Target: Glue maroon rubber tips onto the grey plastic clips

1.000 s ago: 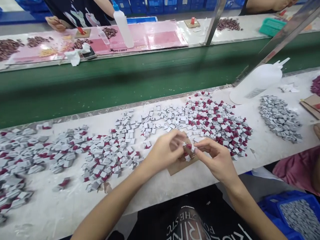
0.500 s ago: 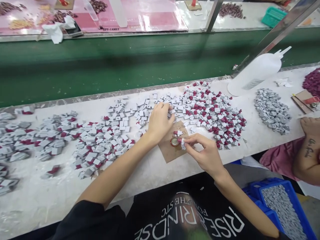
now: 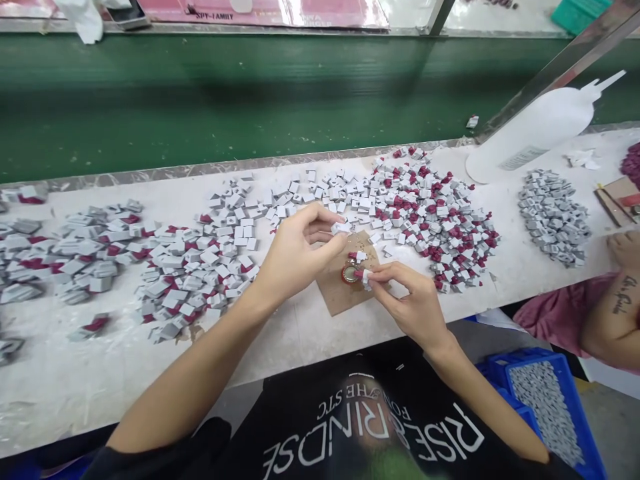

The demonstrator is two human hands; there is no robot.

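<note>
Between thumb and forefinger, my left hand (image 3: 303, 250) pinches a small grey plastic piece (image 3: 341, 229) above the near edge of the pile. My right hand (image 3: 413, 297) is closed on a small grey-and-maroon plastic piece (image 3: 365, 275), its maroon end at the rim of a bottle cap (image 3: 349, 273). The cap lies on a brown cardboard square (image 3: 336, 303). Another grey-and-maroon piece (image 3: 357, 257) rests on the card just beyond the cap. Loose grey pieces (image 3: 345, 190) lie behind my hands, and a mixed grey-and-maroon heap (image 3: 440, 227) is to the right.
More grey-and-maroon pieces (image 3: 185, 283) spread over the table's left side. A white squeeze bottle (image 3: 537, 133) leans near a metal post (image 3: 545, 73) at back right. Beyond a grey heap (image 3: 553, 217), another person's arm (image 3: 615, 300) rests. Blue crates (image 3: 575, 400) of grey parts stand below right.
My left hand has drawn back from the pile toward me, now with a grey piece in its fingers. My right hand still holds its piece by the cap. The camera view has tilted lower.
</note>
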